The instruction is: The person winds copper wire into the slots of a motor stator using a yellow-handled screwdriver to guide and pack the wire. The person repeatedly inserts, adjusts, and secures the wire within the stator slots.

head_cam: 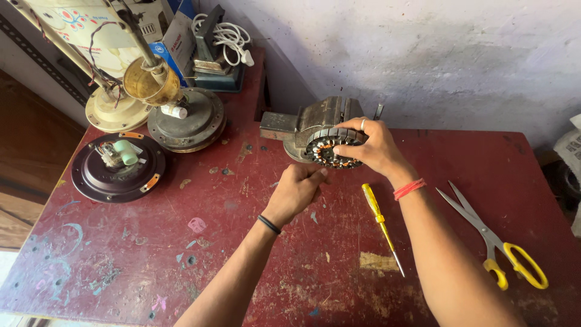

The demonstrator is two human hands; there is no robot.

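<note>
Head view: I see the motor core point(331, 149) standing on edge at the vise point(315, 124)
Right hand point(370, 147): fingers curled over its rim, gripping
Left hand point(296, 189): fingers bunched just below it, nearer me

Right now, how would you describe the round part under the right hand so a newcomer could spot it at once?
Start at the worn red table and go to the grey bench vise at its back edge by the wall. Against the vise's front sits the stator, a ring of dark metal slots with orange windings, under the right hand. Unlike the closed round motor covers at far left, it is open and slotted.
</note>
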